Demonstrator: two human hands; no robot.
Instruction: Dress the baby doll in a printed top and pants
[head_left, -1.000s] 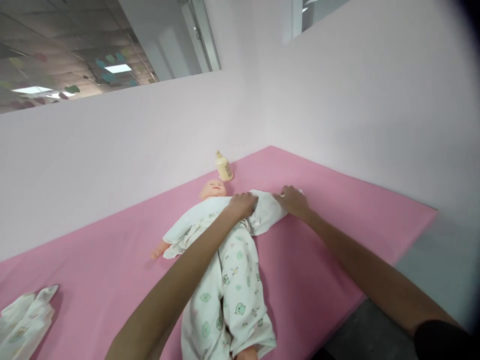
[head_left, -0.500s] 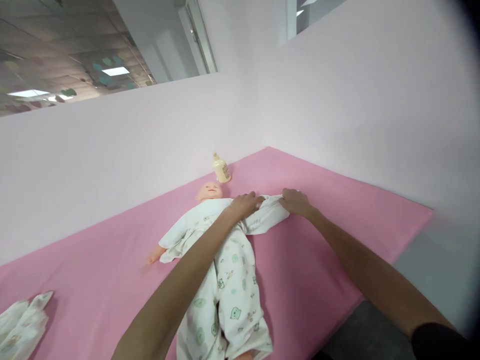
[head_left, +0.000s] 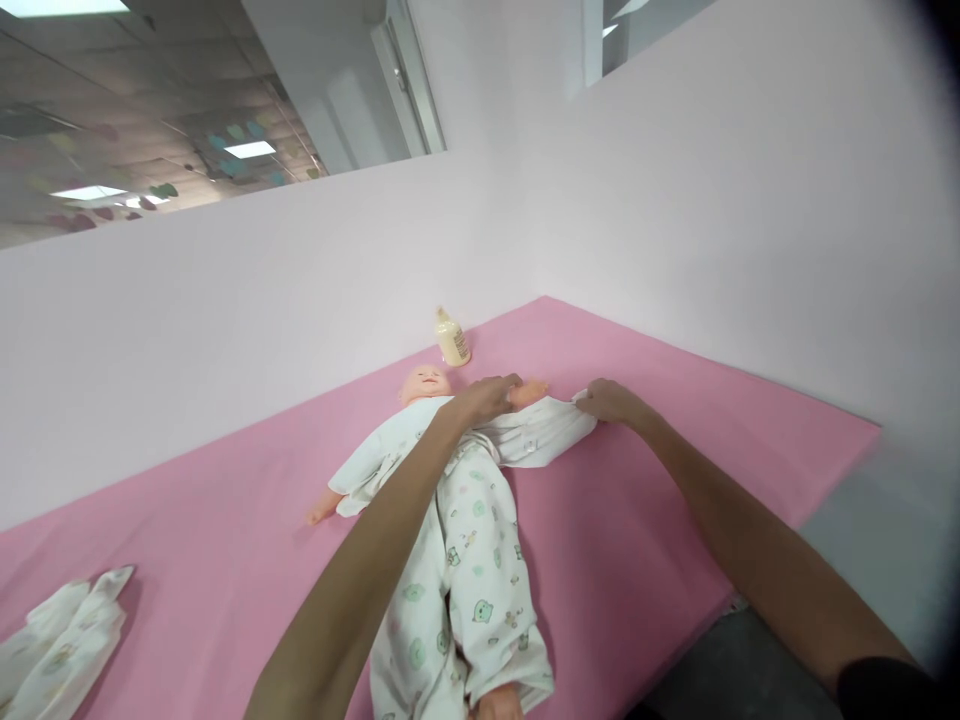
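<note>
A baby doll [head_left: 426, 384] lies on its back on a pink mat, dressed in white pants [head_left: 480, 570] with green animal prints and a white top [head_left: 386, 440]. My left hand [head_left: 489, 398] is closed around the doll's arm on the right side, and the bare doll hand [head_left: 529, 393] sticks out past my fingers. My right hand [head_left: 609, 402] pinches the end of the top's white sleeve [head_left: 544, 432], which is stretched out to the right, off that arm. On the other side the doll's arm is in its sleeve.
A cream pump bottle [head_left: 452, 340] stands by the wall, just beyond the doll's head. Folded white printed cloth [head_left: 67, 635] lies at the lower left of the pink mat [head_left: 225, 560]. White walls [head_left: 712, 220] rise behind and to the right.
The doll's hand now shows bare beyond my left hand; before, the sleeve covered it. My right hand has drawn the sleeve a little further right. The view has shifted slightly.
</note>
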